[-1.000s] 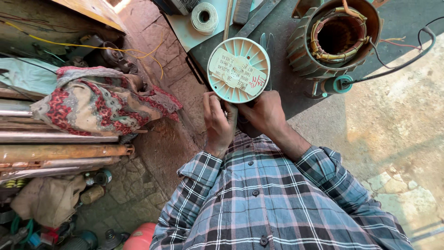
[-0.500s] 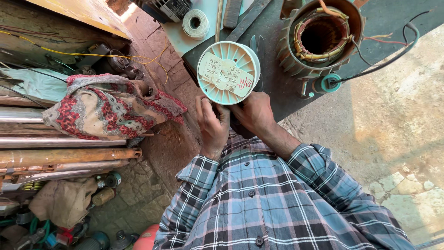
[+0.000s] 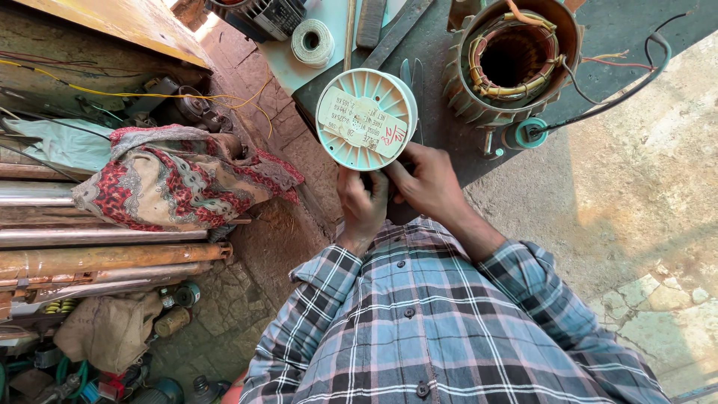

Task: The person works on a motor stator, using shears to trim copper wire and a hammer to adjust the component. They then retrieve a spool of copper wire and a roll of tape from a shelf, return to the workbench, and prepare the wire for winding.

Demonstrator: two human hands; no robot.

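Both hands meet at the near edge of a pale green spool (image 3: pixel 366 118), which stands on end on a dark bench (image 3: pixel 441 150) with its ribbed flange and paper label facing up; standing so, it is steady and its winding sits within reach below the flange. The left hand (image 3: pixel 363 203) is curled, fingers pressed together under the rim, thumb toward the spool; what it pinches, if anything, is hidden, most likely fine wire. The right hand (image 3: pixel 428 182) lies just beside it, fingers bent and touching the rim's underside; whether it closes on something I cannot tell. The 2 hands touch or nearly touch each other, suited to small work between fingertips.

Behind the spool, well within arm's reach, stands a motor stator (image 3: pixel 512 63), open end up, so its copper coils are exposed; loose leads trail from it and a black cable (image 3: pixel 621 90) curves away to the right. A tape roll (image 3: pixel 313 41) lies farther back on a light board. To the left, a patterned cloth (image 3: pixel 179 179) is draped over clutter, above 3 or so metal pipes (image 3: pixel 105 258) lying side by side.
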